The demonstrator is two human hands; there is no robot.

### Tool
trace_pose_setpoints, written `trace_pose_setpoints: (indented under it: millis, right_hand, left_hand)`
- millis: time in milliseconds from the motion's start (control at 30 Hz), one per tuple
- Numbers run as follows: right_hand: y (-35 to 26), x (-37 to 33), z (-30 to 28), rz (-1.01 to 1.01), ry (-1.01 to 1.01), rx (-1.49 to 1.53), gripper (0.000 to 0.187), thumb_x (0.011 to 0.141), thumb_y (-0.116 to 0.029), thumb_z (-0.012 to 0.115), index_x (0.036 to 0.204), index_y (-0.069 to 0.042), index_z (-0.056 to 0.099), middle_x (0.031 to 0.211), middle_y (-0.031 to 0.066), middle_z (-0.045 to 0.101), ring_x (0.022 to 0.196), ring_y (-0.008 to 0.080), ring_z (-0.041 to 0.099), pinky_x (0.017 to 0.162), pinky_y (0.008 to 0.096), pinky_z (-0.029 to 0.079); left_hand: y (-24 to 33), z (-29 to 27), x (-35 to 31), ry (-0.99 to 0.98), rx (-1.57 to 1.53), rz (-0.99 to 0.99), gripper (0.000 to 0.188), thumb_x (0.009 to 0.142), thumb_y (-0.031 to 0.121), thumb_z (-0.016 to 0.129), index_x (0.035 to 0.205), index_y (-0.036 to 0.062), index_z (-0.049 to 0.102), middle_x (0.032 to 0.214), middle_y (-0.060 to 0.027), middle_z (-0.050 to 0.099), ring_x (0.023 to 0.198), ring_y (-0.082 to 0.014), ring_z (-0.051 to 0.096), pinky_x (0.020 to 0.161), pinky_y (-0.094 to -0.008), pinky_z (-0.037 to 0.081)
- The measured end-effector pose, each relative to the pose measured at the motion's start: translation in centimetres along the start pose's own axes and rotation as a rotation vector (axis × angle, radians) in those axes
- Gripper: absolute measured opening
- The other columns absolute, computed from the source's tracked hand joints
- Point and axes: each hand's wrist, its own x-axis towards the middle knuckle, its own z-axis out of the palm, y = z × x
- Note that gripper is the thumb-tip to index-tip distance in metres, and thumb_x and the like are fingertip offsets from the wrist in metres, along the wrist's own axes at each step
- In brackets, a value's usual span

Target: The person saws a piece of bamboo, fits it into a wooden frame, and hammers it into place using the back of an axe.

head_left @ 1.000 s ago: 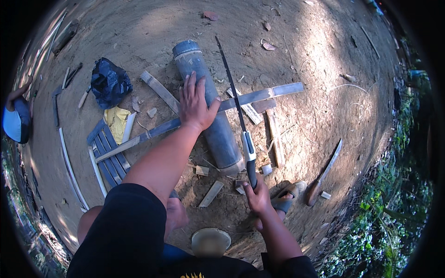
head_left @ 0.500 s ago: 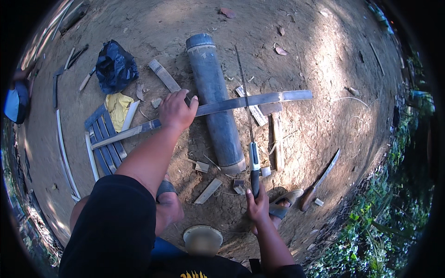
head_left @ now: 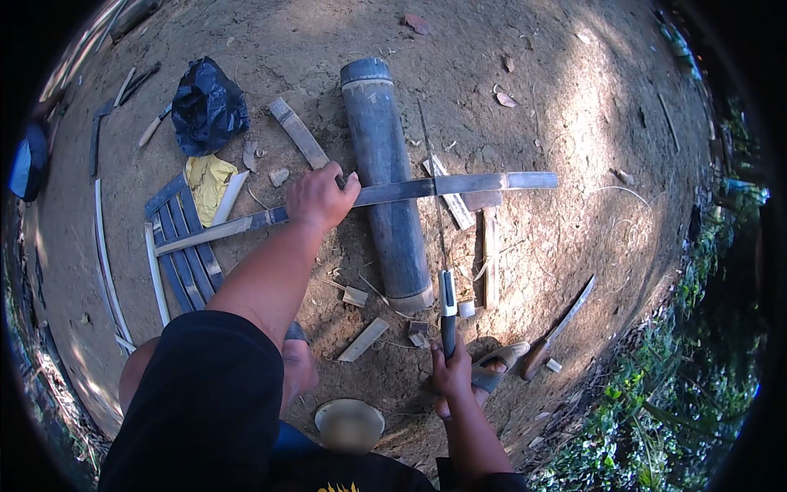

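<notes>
"Where did the long strip (head_left: 395, 192) lie in relation to the hands?"

"It ran crosswise in front of the person, over the dark bamboo tube (head_left: 385, 143). The left hand (head_left: 322, 197) was closed around it just left of the tube, knuckles up, with the thumb toward the tube."

"And the other end?"

"That stretched out past the tube on the right, beyond the saw (head_left: 448, 302). The opposite end reached left past the hand, across the slatted panel (head_left: 187, 258)."

"What did the right hand (head_left: 452, 371) do?"

"It was wrapped around the saw's dark handle, nearer the body than the strip and right of the tube's near end. So the two hands were well apart, each clamped on its own thing."

"Was the blade on the strip?"

"It pointed away from the person and crossed the strip just right of the tube. I couldn't tell whether the teeth touched it."

"Anything near the right hand?"

"A sandalled foot (head_left: 494, 371) was just beside it, and a long knife (head_left: 561, 326) lay on the ground (head_left: 537, 246) farther right."
</notes>
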Motion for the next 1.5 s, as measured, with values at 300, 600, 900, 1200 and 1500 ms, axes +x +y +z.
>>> trace_pose_setpoints:
  millis: [300,600,900,1200,1500]
  right_hand:
    - [-0.8,1.0,0.6,-0.031,0.055,-0.045,0.028,0.092,-0.014,0.069,0.117,-0.007,0.059,0.089,0.0290,0.068,0.088,0.0523,0.067,0.072,0.0548,0.052]
    - [-1.3,1.3,0.3,0.066,0.050,-0.062,0.019,0.092,-0.014,0.066,0.107,-0.006,0.059,0.089,0.0296,0.068,0.090,0.0525,0.067,0.075,0.0565,0.052]
    - [-2.1,2.1,0.5,0.073,0.038,-0.049,0.017,0.092,-0.014,0.064,0.106,-0.005,0.060,0.089,0.0314,0.068,0.090,0.0529,0.066,0.075,0.0578,0.051]
    - [-2.2,3.6,0.7,0.022,0.053,-0.073,0.016,0.091,-0.012,0.064,0.104,-0.004,0.060,0.086,0.0315,0.067,0.088,0.0526,0.067,0.072,0.0563,0.052]
    - [-1.5,3.1,0.9,0.056,0.041,-0.082,0.018,0.092,-0.014,0.065,0.107,-0.005,0.061,0.086,0.0314,0.068,0.088,0.0525,0.067,0.072,0.0560,0.053]
  left_hand:
    - [0.0,-0.2,-0.1,-0.034,0.038,-0.031,0.037,0.090,0.048,0.062,0.092,0.0114,0.070,0.080,-0.0193,0.073,0.082,-0.0425,0.072,0.075,-0.0545,0.056]
    - [-0.2,0.4,-0.1,0.013,0.012,-0.012,0.036,0.089,0.046,0.062,0.090,0.0108,0.069,0.077,-0.0199,0.072,0.079,-0.0427,0.072,0.072,-0.0553,0.056]
    - [-0.2,0.3,-0.1,0.028,0.030,-0.003,0.035,0.088,0.044,0.063,0.088,0.0095,0.069,0.076,-0.0210,0.072,0.077,-0.0435,0.072,0.071,-0.0559,0.056]
    - [-0.2,0.5,0.1,0.030,0.017,-0.008,0.033,0.089,0.043,0.061,0.088,0.0103,0.069,0.076,-0.0207,0.072,0.077,-0.0444,0.071,0.072,-0.0559,0.056]
    - [-0.4,0.5,-0.6,0.017,0.014,-0.016,0.033,0.089,0.043,0.061,0.087,0.0110,0.069,0.077,-0.0201,0.072,0.077,-0.0436,0.071,0.072,-0.0557,0.056]
